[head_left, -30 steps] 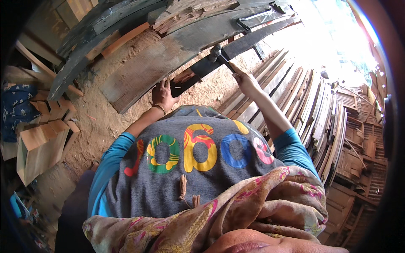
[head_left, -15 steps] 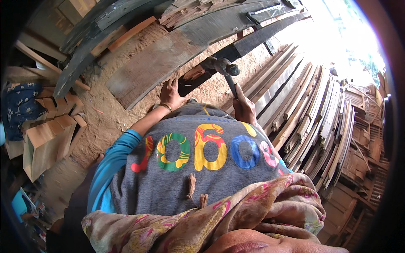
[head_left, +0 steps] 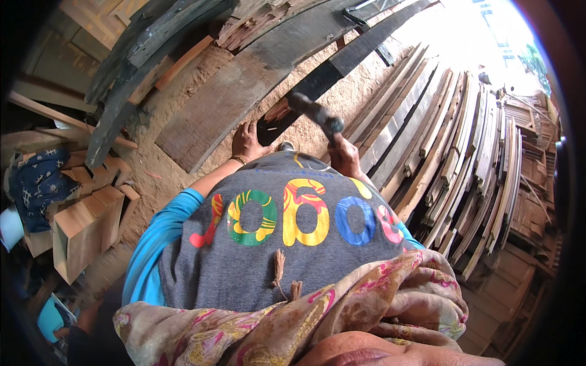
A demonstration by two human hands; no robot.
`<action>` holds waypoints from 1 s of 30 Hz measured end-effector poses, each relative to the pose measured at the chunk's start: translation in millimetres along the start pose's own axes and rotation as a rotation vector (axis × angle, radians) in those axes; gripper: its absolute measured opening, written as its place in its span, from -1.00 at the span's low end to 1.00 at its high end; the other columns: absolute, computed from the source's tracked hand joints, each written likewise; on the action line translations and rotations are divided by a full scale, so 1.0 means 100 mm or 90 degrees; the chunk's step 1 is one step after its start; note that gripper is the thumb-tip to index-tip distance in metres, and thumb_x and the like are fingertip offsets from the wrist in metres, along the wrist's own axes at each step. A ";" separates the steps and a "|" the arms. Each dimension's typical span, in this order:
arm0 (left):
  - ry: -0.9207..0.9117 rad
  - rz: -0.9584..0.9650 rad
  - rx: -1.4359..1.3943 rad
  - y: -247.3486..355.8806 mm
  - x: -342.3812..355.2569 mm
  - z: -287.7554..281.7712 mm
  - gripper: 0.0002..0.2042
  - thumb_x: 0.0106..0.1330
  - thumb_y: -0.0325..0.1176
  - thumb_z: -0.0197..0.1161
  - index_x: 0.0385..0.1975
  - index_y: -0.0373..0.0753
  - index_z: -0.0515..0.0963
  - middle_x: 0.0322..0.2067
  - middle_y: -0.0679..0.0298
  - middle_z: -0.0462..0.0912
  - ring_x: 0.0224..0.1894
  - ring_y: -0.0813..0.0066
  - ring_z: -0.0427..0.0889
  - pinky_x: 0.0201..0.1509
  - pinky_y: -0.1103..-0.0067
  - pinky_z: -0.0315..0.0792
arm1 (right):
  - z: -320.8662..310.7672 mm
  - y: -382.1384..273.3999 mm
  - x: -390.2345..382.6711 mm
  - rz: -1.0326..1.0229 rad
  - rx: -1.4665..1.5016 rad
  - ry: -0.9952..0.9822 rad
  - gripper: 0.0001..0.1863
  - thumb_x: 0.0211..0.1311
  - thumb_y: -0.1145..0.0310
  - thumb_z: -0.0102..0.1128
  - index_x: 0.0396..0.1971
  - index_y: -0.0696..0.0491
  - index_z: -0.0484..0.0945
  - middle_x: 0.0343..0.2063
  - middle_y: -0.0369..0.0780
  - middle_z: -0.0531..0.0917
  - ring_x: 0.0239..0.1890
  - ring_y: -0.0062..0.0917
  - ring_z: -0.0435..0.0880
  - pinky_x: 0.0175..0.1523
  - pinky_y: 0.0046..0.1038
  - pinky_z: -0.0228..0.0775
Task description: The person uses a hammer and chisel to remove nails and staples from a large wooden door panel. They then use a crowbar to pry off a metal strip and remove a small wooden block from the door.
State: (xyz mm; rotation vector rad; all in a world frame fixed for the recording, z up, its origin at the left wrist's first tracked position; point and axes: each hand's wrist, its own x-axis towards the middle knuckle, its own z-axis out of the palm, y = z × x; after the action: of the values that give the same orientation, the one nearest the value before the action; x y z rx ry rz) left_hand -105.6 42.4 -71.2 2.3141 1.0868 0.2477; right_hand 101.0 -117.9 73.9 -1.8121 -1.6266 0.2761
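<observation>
A long dark wooden board point(head_left: 329, 76) runs away from me, its near end splintered and bare brown in one patch. At that near end my left hand point(head_left: 247, 143) grips the board's left edge and corner, fingers along the side and thumb by the end. My right hand point(head_left: 345, 156) is closed around the handle of a hammer point(head_left: 317, 114). The metal head, slightly blurred, is raised over the splintered part and hides some of the board. Whether it touches the wood I cannot tell. Most of the handle is hidden.
A wide grey-brown plank point(head_left: 226, 107) lies left of the board on sandy ground. Stacked long planks point(head_left: 427, 146) fill the right side. Weathered dark timbers point(head_left: 152, 55) lie at the far left. Wooden block pieces point(head_left: 88, 229) and a dark blue patterned cloth point(head_left: 43, 183) sit at left.
The hammer head has come nearer to me and its handle has tipped so less of it shows. My right hand has shifted slightly left. My left hand stays on the board's end.
</observation>
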 end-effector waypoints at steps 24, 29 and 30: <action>-0.060 0.057 -0.032 -0.06 0.05 -0.13 -0.03 -0.18 0.11 0.44 0.19 -0.37 0.19 0.11 -0.10 0.30 0.12 0.04 0.38 0.17 0.35 0.31 | 0.00 -0.84 0.55 0.283 -0.170 -0.292 -0.46 0.30 0.23 -0.05 0.26 -0.49 0.15 -0.57 -0.04 0.54 -0.49 -0.16 0.59 -0.38 -0.18 0.38; -0.032 0.064 -0.106 -0.18 -0.03 0.03 -0.04 -0.15 0.11 0.42 0.20 -0.37 0.18 0.10 -0.08 0.32 0.18 0.05 0.29 0.26 0.36 0.19 | -0.30 -1.54 0.73 0.072 -0.236 -0.383 -0.38 0.23 0.33 0.02 0.26 -0.50 0.17 -0.59 -0.13 0.48 -0.57 -0.28 0.57 -0.43 -0.25 0.39; -0.071 0.046 -0.115 -0.19 -0.01 0.04 -0.06 -0.16 0.10 0.42 0.18 -0.37 0.20 0.09 -0.07 0.33 0.17 0.05 0.29 0.26 0.36 0.20 | -0.27 -1.56 0.76 0.029 -0.263 -0.396 -0.34 0.20 0.39 -0.01 0.27 -0.52 0.13 -0.56 -0.13 0.50 -0.54 -0.28 0.60 -0.40 -0.25 0.41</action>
State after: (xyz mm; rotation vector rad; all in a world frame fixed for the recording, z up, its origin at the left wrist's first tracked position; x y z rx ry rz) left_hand -116.9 49.9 -85.2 2.1799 0.8897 0.2323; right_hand 7.5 -56.7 209.1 -2.2170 -2.1918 0.6095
